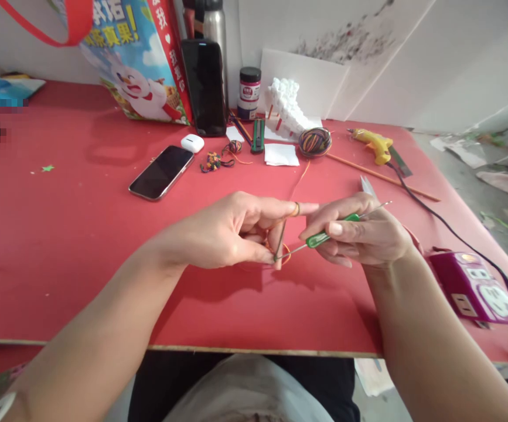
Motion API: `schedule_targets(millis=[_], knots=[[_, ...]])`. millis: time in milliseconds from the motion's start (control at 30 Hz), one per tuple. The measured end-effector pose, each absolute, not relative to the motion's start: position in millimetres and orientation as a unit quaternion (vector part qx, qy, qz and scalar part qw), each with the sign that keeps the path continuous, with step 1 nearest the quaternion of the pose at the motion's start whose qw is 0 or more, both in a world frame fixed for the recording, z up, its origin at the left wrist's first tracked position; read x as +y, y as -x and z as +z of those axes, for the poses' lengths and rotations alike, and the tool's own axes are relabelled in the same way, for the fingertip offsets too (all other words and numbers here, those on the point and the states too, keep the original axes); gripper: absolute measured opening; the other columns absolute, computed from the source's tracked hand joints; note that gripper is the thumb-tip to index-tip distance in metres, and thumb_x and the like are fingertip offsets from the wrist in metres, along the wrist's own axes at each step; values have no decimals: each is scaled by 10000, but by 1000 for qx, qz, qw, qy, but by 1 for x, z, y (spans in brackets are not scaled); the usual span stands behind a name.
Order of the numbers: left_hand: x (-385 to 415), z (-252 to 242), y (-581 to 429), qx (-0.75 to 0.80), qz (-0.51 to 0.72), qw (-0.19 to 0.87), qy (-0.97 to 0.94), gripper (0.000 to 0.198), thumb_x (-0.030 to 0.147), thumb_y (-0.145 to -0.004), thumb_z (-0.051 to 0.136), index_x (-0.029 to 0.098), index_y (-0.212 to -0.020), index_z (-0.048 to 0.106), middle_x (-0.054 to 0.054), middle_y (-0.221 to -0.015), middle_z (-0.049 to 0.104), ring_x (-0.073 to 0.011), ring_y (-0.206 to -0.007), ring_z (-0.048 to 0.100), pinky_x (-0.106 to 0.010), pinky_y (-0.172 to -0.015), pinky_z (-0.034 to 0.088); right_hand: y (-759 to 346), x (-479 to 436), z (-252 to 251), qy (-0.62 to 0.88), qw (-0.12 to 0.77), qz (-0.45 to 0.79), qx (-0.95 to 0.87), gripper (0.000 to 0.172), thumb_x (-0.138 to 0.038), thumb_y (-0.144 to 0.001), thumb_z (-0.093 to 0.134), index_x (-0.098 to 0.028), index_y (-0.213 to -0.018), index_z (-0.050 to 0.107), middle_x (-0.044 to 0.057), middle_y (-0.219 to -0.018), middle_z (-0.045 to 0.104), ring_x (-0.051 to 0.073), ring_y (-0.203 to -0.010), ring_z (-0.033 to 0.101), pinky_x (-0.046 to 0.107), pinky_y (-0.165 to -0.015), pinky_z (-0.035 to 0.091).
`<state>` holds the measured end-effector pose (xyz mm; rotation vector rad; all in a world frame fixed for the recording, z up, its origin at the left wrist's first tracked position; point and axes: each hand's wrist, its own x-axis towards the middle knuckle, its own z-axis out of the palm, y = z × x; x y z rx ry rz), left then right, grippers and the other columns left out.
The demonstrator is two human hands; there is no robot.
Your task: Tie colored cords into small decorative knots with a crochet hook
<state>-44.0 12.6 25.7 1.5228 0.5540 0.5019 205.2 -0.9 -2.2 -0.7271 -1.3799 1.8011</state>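
Observation:
My right hand [359,231] is closed around a crochet hook with a green grip [319,239]. The hook's thin metal shaft reaches left to my left fingertips, and its other end sticks out beyond my right fingers. My left hand [240,231] pinches a small bit of orange and dark yarn [285,252] between thumb and finger. That yarn also loops round my outstretched left index finger. A strand runs back across the table toward a multicoloured yarn ball [315,142]. What lies inside the left pinch is mostly hidden.
On the red table [82,252] lie a smartphone [162,172], a white earbud case [193,143] and a small beaded-looking piece [213,162]. Scissors [367,185] show behind my right hand. A yellow glue gun [373,144] trails its cord past a purple power strip [476,287].

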Motion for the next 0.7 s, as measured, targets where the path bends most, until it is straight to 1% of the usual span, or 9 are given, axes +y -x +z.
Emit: schedule_targets(millis=[133,233,300,367,433,533,633,700], knots=[[11,23,39,301,344,629,-629,598,77,-803,803,224,-1380,746,-3,-761,775,-182,-751,774,-287,-732,628,-200,1,-5,258,424,713,-495,187,-368,-886,870,-195,-953,889,8,-585,634,25,-374,299,204,-329,326],[12,20,37,341,391,604,-605,638,146,-803,839,209,-1424,712,-18,-798,799,-197,-773,782,-303,-740,639,-196,1,-3,274,472,698,-463,162,-357,-857,896,-212,-929,884,-9,-570,624,18,-392,265,201,-360,333],[13,20,37,355,402,590,-603,660,156,-801,843,198,-1443,696,-26,-814,809,-201,-797,785,-304,-758,639,-193,2,-2,288,492,689,-448,159,-350,-830,912,-212,-902,881,-10,-566,631,18,-395,259,200,-365,328],[12,21,36,362,403,578,-611,637,162,-805,841,188,-1427,706,-32,-822,811,-209,-841,789,-304,-787,637,-192,3,-1,297,499,686,-439,164,-347,-806,925,-207,-879,879,-4,-569,644,17,-396,251,199,-365,317],[11,22,36,363,398,563,-627,538,173,-823,823,178,-1356,750,-36,-831,808,-206,-848,782,-293,-779,629,-191,3,0,306,503,684,-432,168,-345,-783,938,-207,-860,878,-1,-568,650,15,-395,243,199,-366,303],[10,24,37,356,389,542,-655,384,149,-856,754,170,-1235,808,-41,-857,797,-170,-777,739,-254,-701,594,-190,3,0,319,505,683,-421,172,-351,-755,954,-215,-831,879,0,-556,640,15,-391,236,202,-368,276],[10,24,39,344,401,544,-652,387,115,-867,683,175,-1225,819,-56,-911,792,-165,-813,724,-253,-717,581,-190,2,1,330,501,684,-416,196,-363,-743,961,-206,-830,881,-8,-532,605,20,-392,250,205,-373,266],[10,23,41,344,409,547,-645,392,122,-874,669,175,-1232,819,-60,-911,783,-167,-830,718,-261,-742,580,-190,2,1,333,497,682,-420,210,-366,-738,964,-200,-838,883,-13,-521,587,28,-399,277,207,-377,269]])
